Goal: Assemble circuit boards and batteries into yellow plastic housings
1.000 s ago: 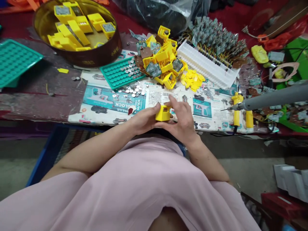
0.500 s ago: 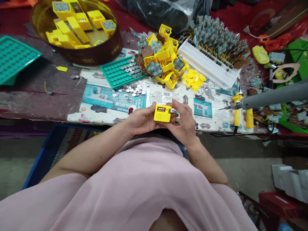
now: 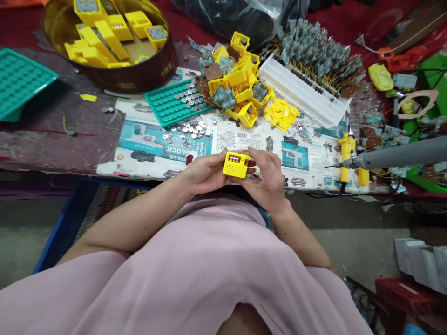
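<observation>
Low over the table's front edge, a small yellow plastic case (image 3: 235,169) is held between my two hands. Round speaker holes dot its face, and shiny button cells sit in a slot near its top. My left hand (image 3: 206,174) grips the left side, thumb at the upper corner. Curled round the right side, my right hand (image 3: 267,176) has fingertips at the case's edge and underneath; whether they also hold something small is hidden. Beyond the hands, loose button cells (image 3: 199,128) lie by a green tray (image 3: 162,104) that carries more of them.
A round tin (image 3: 129,83) holds several yellow cases. More cases with circuit boards are piled (image 3: 240,83) at the middle, beside small yellow covers (image 3: 281,114). A white foam rack (image 3: 303,90) bears wired boards. An electric screwdriver (image 3: 394,156) hangs in from the right.
The case has tilted slightly clockwise in my hands, and my right fingers have shifted a little at its right edge. The screwdriver appears slightly farther right.
</observation>
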The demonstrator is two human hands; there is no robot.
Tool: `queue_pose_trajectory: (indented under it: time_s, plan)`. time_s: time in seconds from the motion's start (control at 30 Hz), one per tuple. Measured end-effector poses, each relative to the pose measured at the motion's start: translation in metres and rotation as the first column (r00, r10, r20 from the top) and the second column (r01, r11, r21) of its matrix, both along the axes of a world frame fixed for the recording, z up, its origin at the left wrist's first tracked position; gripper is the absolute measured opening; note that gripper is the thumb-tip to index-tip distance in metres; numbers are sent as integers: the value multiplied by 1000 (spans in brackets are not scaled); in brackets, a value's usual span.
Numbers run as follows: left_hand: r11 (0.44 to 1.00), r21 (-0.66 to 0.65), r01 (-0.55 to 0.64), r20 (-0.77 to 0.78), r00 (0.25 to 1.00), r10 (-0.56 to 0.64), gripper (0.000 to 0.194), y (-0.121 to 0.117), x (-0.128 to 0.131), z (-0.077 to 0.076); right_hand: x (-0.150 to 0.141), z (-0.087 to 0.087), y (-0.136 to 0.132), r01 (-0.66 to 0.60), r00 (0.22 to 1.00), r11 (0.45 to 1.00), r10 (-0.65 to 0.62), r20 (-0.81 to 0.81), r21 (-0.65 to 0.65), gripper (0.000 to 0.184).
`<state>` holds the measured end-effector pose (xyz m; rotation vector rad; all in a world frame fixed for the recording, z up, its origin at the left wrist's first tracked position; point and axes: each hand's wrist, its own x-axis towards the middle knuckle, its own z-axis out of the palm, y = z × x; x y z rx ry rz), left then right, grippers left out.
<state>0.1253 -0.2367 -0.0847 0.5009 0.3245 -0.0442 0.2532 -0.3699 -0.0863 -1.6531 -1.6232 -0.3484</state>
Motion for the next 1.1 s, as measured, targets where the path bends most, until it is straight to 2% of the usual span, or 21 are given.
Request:
queue_pose_trajectory:
  time_s: [0.17, 0.3, 0.4, 0.43, 0.47, 0.5, 0.53, 0.57, 0.6, 0.63, 0.67, 0.7, 0.73, 0.77, 0.8, 0.87, 0.9, 0.93, 0.97, 1.03, 1.1]
  plan:
    - [999, -51, -16, -35, 999, 14, 55, -1, 2, -3, 1, -1, -2, -5, 1000, 1000, 5, -23, -25, 56]
    - [1000, -10, 10, -14, 1000, -10, 56, -4, 2, -5, 1, -4, -1, -12, 998, 1000, 11, -64, -16, 54]
    - [984, 176, 15, 7, 1000, -17, 57, -3, -3, -4, 2, -8, -2, -39, 993, 999, 35, -108, -27, 59]
    - [953, 302, -14, 13, 1000, 10, 58, -1, -5, -4, 3, -10, -4, -46, 991, 998, 42, -127, -32, 64]
    - [881, 469, -66, 27, 998, 60, 60, 2, -7, -3, 4, -11, -5, -47, 988, 998, 41, -148, -36, 68]
    - [741, 659, -127, 56, 991, 120, 60, 7, -9, -4, 6, -12, -8, -38, 985, 998, 30, -170, -40, 71]
    - [526, 832, -177, 100, 980, 172, 60, 11, -11, -5, 7, -13, -10, -16, 981, 999, 7, -193, -45, 72]
    - [254, 948, -190, 142, 970, 196, 59, 16, -12, -6, 9, -14, -12, 15, 977, 999, -25, -213, -50, 70]
    - [-27, 987, -160, 162, 969, 186, 55, 20, -13, -8, 11, -14, -14, 49, 972, 997, -60, -228, -54, 65]
    - [-270, 958, -100, 144, 979, 147, 49, 24, -12, -11, 12, -15, -15, 80, 968, 995, -91, -235, -56, 60]
    - [-455, 890, -33, 92, 990, 107, 44, 27, -11, -13, 13, -16, -16, 103, 966, 993, -113, -234, -55, 56]
    - [-580, 815, 19, 39, 995, 87, 41, 30, -11, -16, 14, -17, -17, 113, 966, 992, -123, -229, -53, 52]
    - [-657, 752, 49, 11, 996, 86, 41, 32, -10, -17, 14, -18, -17, 114, 967, 992, -123, -222, -51, 50]
    - [-696, 716, 55, 20, 995, 99, 42, 34, -10, -19, 14, -18, -17, 109, 970, 993, -118, -215, -53, 48]
    - [-701, 712, 40, 63, 991, 121, 44, 36, -10, -19, 14, -19, -16, 104, 971, 993, -114, -211, -58, 46]
    - [-626, 779, -30, 187, 964, 187, 50, 38, -13, -17, 14, -20, -15, 99, 971, 993, -110, -211, -66, 43]
    - [-546, 834, -76, 236, 945, 229, 54, 39, -15, -15, 14, -20, -14, 96, 972, 993, -108, -210, -66, 41]
    - [-435, 892, -123, 265, 921, 285, 57, 38, -16, -13, 14, -20, -13, 90, 973, 994, -102, -209, -65, 39]
    - [-291, 941, -172, 273, 895, 354, 59, 38, -17, -9, 13, -20, -12, 78, 975, 995, -90, -204, -65, 36]
    - [72, 956, -284, 215, 846, 487, 57, 36, -18, -1, 12, -18, -8, 48, 979, 997, -60, -195, -67, 31]
    - [459, 804, -377, 73, 830, 553, 51, 34, -17, 10, 10, -17, -4, 14, 977, 997, -30, -210, -76, 27]
